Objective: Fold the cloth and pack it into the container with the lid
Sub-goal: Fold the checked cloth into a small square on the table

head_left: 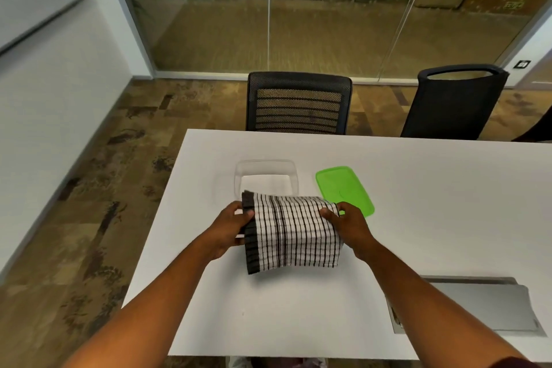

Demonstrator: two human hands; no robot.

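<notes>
A black-and-white checked cloth [291, 233], folded into a thick rectangle, is held up just above the white table [418, 203]. My left hand [231, 225] grips its dark-bordered left edge and my right hand [346, 225] grips its right edge. Just behind the cloth stands a clear plastic container [265, 173], open, its near rim hidden by the cloth. A green lid [343, 188] lies flat on the table to the container's right, partly behind my right hand.
A grey cable hatch [478, 305] is set into the table at the near right. Two black office chairs [298, 104] stand at the table's far side. The table's left edge drops to a patterned carpet floor.
</notes>
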